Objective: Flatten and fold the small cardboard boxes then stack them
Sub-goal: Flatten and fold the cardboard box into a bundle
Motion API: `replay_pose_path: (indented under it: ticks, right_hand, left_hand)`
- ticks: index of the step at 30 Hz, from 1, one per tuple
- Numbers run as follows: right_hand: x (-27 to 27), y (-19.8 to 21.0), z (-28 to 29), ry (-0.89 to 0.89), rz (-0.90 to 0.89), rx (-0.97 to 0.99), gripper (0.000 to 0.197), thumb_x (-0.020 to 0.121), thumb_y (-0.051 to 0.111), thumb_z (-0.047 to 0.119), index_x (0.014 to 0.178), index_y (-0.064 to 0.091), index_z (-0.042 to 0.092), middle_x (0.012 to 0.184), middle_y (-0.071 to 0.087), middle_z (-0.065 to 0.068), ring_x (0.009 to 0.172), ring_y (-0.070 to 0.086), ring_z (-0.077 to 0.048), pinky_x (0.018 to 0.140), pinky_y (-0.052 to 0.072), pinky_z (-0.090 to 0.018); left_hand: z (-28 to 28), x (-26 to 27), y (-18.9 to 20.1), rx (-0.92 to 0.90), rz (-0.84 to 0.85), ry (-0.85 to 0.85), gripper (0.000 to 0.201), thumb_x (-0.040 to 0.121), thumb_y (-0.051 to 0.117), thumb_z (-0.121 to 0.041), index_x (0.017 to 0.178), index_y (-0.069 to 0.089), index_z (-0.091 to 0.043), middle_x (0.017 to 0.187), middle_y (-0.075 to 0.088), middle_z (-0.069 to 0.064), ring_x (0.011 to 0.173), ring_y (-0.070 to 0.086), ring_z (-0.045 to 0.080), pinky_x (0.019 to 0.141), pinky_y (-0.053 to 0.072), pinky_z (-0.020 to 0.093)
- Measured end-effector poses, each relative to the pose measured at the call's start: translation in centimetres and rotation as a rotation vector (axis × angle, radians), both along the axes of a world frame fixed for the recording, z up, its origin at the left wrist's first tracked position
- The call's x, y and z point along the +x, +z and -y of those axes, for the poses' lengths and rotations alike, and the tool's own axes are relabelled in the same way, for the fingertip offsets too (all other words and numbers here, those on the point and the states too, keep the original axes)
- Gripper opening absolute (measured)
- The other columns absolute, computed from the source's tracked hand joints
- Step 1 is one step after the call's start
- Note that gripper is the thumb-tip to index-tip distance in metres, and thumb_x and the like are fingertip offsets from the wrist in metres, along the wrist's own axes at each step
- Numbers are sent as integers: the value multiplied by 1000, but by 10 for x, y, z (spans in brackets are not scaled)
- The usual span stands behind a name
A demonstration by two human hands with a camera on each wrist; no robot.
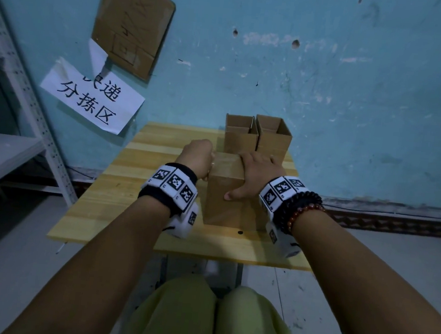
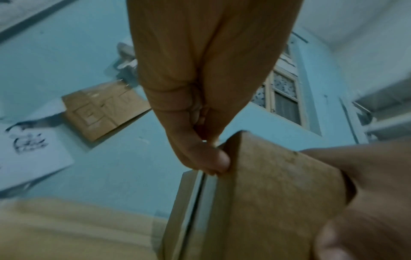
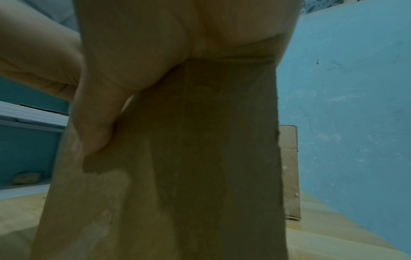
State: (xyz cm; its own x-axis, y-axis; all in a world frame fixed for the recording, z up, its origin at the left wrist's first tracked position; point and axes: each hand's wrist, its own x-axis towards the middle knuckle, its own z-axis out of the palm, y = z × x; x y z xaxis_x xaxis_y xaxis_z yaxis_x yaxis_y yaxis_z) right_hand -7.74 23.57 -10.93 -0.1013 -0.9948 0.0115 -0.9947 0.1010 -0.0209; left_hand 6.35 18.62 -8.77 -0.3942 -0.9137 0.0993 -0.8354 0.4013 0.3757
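Cardboard is the material of everything the task concerns, and one upright box [image 1: 223,191] stands near the middle of the wooden table [image 1: 120,184], between the two hands. On its left side the left hand [image 1: 196,159] has the fingers curled, and in the left wrist view the thumb presses the top left edge of this box while the other fingers are bent behind it; I judge that it pinches the top corner. Along that side the same view shows a narrow dark slit between two panels. On the right, the right hand [image 1: 256,175] lies over the top of the box, with the thumb on the near face and the fingers curled over the far edge, so it clamps the box from above.

My judgement: the step in hand is the flattening of the first box, only at its start, because the box keeps its full shape. The next move probably calls for pushing two opposite corners toward each other, with the base steady on the table.

Behind the hands, close to the blue wall [image 1: 328,96], two open boxes [image 1: 257,135] stand touching side by side. Their tops are open and both look empty inside; their bottoms are hidden.
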Motion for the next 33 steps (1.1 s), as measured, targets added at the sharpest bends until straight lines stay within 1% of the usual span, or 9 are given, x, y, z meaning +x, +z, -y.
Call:
replay_pose_path:
  ticks: [2, 4, 8, 13, 20, 26, 28, 30, 33]
  right_hand:
    - [0, 0, 0, -1, -2, -2, 109, 58, 68, 70, 144, 18, 22, 144, 35, -3, 135, 32, -24, 117, 11, -48]
    - [0, 1, 0, -2, 3, -4, 109, 59, 68, 69, 144, 18, 22, 144, 35, -3, 136, 31, -24, 117, 11, -48]
    - [0, 1, -2, 8, -4, -11, 108, 60, 67, 69, 144, 19, 21, 145, 34, -5, 136, 31, -24, 116, 13, -48]
    - [0, 0, -1, -1, -13, -14, 110, 59, 67, 71, 144, 18, 21, 146, 33, -4, 137, 30, -24, 116, 12, -49]
    - [-1, -2, 1, 1, -15, -17, 110, 59, 66, 71, 144, 18, 21, 147, 33, -4, 136, 31, -25, 116, 12, -50]
    - [-1, -1, 0, 3, -12, -15, 110, 60, 66, 70, 145, 16, 21, 149, 29, -3, 138, 28, -24, 116, 10, -50]
    - [-1, -1, 0, 0, -11, -11, 110, 60, 66, 70, 145, 16, 21, 149, 28, -3, 138, 28, -24, 116, 9, -50]
    - [-1, 0, -1, -2, -12, -16, 109, 61, 66, 70, 145, 16, 21, 149, 29, -3, 138, 29, -25, 117, 10, -50]
    - [-1, 0, -1, 3, -5, -21, 109, 61, 66, 70, 145, 17, 20, 149, 28, -3, 138, 28, -25, 117, 10, -50]
  left_hand:
    - [2, 4, -3, 43, -122, 11, 33, 91, 46, 6, 63, 39, -12, 67, 54, 7, 63, 61, 27, 58, 49, 32]
    - [0, 5, -7, 23, -213, 35, 33, 92, 42, 4, 64, 36, -13, 72, 53, 7, 59, 57, 25, 51, 47, 30]
    - [-9, -1, -11, -248, -66, 103, 8, 93, 49, -7, 87, 54, -7, 98, 61, 10, 94, 60, 31, 68, 40, 32]
    - [-2, -11, -12, -333, -21, 65, 9, 90, 57, -12, 94, 62, -5, 111, 55, 10, 103, 55, 27, 72, 40, 33]
    - [-7, -15, -13, -281, -19, 47, 37, 96, 43, -35, 101, 61, -3, 108, 56, 10, 102, 55, 28, 68, 32, 31]
    - [-5, -15, -10, -83, -278, 76, 15, 87, 56, -11, 74, 60, -7, 96, 65, 15, 93, 61, 30, 73, 44, 30]
    - [-5, -13, -8, 25, -366, 112, 6, 86, 58, -11, 81, 56, -9, 100, 62, 14, 100, 59, 30, 77, 43, 30]
    - [-5, -12, -6, 77, -352, 153, 25, 87, 60, -18, 104, 52, -2, 111, 57, 15, 105, 56, 32, 76, 41, 31]
    - [-7, -10, -5, 24, -164, 159, 24, 91, 52, -24, 95, 60, 0, 106, 63, 18, 97, 58, 33, 71, 40, 31]
